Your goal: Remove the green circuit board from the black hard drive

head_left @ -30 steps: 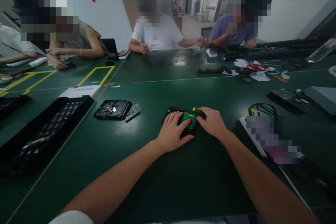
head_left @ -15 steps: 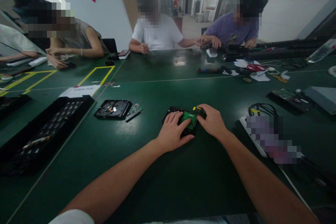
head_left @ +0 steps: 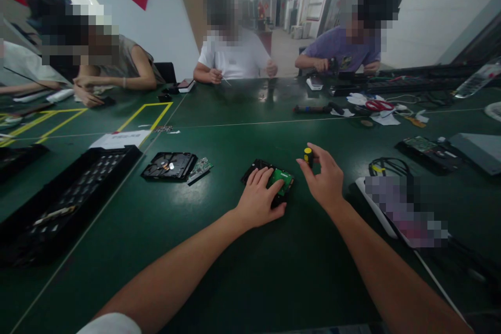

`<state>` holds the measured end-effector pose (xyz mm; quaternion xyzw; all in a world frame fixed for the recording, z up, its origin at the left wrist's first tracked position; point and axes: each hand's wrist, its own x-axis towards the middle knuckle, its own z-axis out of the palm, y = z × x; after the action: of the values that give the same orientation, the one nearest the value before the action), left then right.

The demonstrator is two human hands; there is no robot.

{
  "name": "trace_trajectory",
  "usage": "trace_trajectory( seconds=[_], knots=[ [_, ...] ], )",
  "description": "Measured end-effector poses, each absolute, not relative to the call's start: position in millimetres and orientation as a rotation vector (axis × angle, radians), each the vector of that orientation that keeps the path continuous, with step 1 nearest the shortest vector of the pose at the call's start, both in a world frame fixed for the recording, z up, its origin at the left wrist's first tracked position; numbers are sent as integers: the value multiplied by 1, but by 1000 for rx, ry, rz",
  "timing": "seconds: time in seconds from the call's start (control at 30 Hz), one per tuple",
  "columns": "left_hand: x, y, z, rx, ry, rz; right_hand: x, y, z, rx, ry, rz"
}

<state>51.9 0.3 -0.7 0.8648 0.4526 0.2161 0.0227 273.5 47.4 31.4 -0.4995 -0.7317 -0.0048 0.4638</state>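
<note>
A black hard drive point(head_left: 255, 165) with a green circuit board point(head_left: 285, 179) on its upper face lies on the table in front of me. My left hand point(head_left: 258, 192) steadies the hard drive from above, its fingers across the top and its thumb at the near edge. Just right of the drive, my right hand point(head_left: 325, 175) is closed on the black and yellow handle of a screwdriver point(head_left: 308, 154). The screwdriver's tip is hidden, and the hand is apart from the drive.
Left of the drive lie another hard drive point(head_left: 158, 168) and a loose circuit board point(head_left: 200, 169). A long black tray point(head_left: 117, 167) stands farther left. At right are a pixelated item point(head_left: 399, 209), black cables point(head_left: 385, 166) and a third drive point(head_left: 425, 148). Several people work across the table.
My right hand has lifted away from the drive's right edge and moved right with the screwdriver. My left hand stays on the drive. A person across has drawn a hand back.
</note>
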Motion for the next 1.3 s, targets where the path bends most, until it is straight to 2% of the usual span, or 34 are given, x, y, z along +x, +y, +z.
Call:
trace_trajectory(
  seconds=[0.27,0.7,0.93,1.3],
  knots=[
    [29,16,4,2735,1119,536,270,45,27,-1098,-1715,10],
    [40,14,-7,2696,1304,746,271,46,32,-1324,-1855,23],
    [39,15,-7,2671,1281,779,267,40,28,-1225,-1692,63],
    [40,15,-3,2670,1258,789,267,42,18,-1156,-1753,142]
  ],
)
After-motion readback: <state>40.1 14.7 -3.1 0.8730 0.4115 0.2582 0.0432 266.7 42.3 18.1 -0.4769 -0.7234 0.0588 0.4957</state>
